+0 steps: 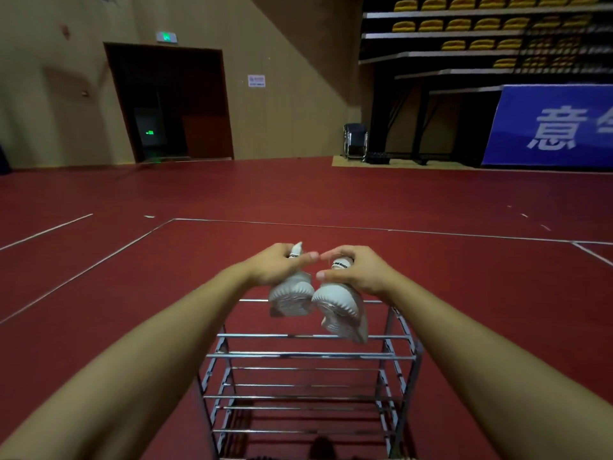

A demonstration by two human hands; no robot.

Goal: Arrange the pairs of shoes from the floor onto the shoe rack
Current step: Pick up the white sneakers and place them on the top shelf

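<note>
Both my arms reach forward over a chrome shoe rack (308, 355) with several bar tiers and nothing on them. My left hand (275, 265) grips the heel of one white sneaker (292, 298). My right hand (358, 270) grips the heel of the other white sneaker (341, 313). Both shoes hang toe-down with their ribbed soles facing me, side by side above the rack's top tier, near its far rail. A black-lettered pull tab shows at each heel. My two hands almost touch at the fingertips.
The rack stands on a red sports floor (132, 293) marked with white lines. A dark doorway (172, 101) lies far ahead on the left. A folding chair (355, 141), a blue banner (550, 127) and tiered yellow seats (481, 24) are at the far right.
</note>
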